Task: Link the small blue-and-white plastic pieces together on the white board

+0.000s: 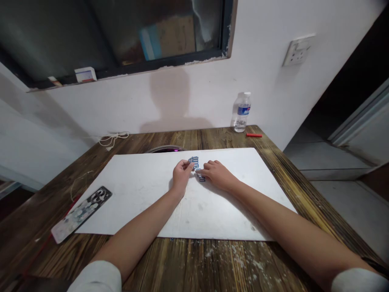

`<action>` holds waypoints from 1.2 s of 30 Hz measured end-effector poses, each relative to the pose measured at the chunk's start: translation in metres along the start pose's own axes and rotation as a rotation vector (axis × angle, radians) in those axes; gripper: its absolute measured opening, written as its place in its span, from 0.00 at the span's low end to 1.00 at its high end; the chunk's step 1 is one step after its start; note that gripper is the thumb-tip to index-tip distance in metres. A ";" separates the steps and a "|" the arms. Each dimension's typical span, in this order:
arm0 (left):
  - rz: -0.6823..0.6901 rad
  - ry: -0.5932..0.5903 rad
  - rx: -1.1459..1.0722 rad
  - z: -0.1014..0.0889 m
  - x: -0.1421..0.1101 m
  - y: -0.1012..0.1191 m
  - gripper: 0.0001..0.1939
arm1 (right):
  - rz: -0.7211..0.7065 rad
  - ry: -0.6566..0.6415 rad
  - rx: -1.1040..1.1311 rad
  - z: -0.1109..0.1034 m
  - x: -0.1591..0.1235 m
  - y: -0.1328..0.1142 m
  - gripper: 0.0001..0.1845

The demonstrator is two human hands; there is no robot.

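Near the middle of the white board lies a cluster of small blue-edged pieces, which look like letter-shaped cutouts; their exact kind is too small to tell. My left hand is closed in a pinch at the cluster's left side, with one such piece between thumb and fingertips. From the right, my right hand reaches in with its fingers bent together. Its fingertips touch the lower pieces, and whatever they grip is hidden.
A patterned phone lies across the board's left edge. At the back stand a water bottle and a red stick-like item. A white cord lies back left. A dark round rim shows behind the board on the wooden table.
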State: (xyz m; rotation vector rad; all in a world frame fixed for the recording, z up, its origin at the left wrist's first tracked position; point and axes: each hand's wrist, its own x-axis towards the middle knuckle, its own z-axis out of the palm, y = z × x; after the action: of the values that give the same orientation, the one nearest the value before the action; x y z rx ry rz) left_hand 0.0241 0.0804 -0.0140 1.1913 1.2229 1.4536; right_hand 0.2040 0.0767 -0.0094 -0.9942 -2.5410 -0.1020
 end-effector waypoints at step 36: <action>-0.043 -0.033 -0.026 0.001 -0.001 0.003 0.15 | 0.047 0.444 0.202 0.000 -0.004 0.005 0.13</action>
State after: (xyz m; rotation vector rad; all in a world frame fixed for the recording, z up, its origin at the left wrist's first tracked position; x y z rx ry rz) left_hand 0.0250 0.0787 -0.0108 1.1609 1.1966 1.4091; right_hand 0.2099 0.0785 -0.0114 -0.8422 -2.0773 -0.0446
